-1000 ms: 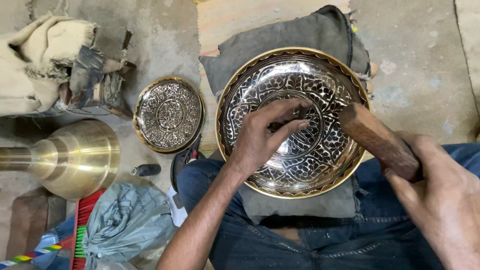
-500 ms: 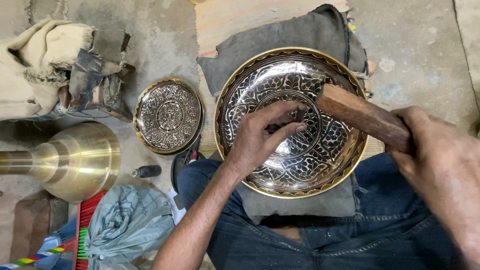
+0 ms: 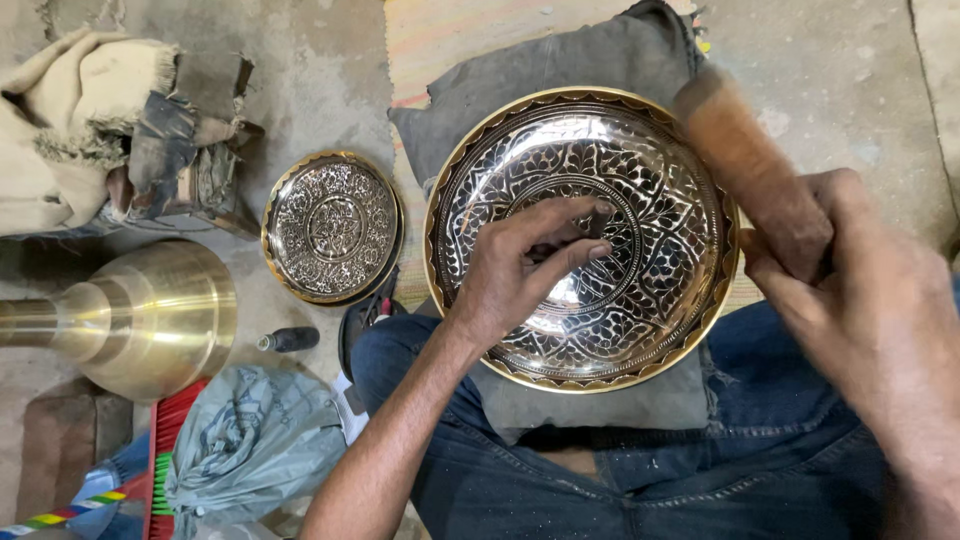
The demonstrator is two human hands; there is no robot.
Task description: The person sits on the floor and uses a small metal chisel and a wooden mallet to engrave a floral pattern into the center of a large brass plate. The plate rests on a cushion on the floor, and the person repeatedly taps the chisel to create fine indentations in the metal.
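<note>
The left hand [image 3: 520, 270] pinches a small dark chisel [image 3: 585, 228], tip down inside the large engraved brass plate [image 3: 640, 330], which lies on a grey cushion [image 3: 560, 75] across the lap. The right hand [image 3: 860, 290] is closed around a blurred wooden mallet [image 3: 745, 165] raised over the plate's rim. A smaller engraved plate [image 3: 333, 226] lies on the floor, beyond the left hand.

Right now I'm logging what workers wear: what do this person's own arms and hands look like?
Both the left hand and the right hand are bare: no gloves, rings or watch show. The forearms are bare too, with no sleeve in view. The right hand is motion-blurred.
</note>
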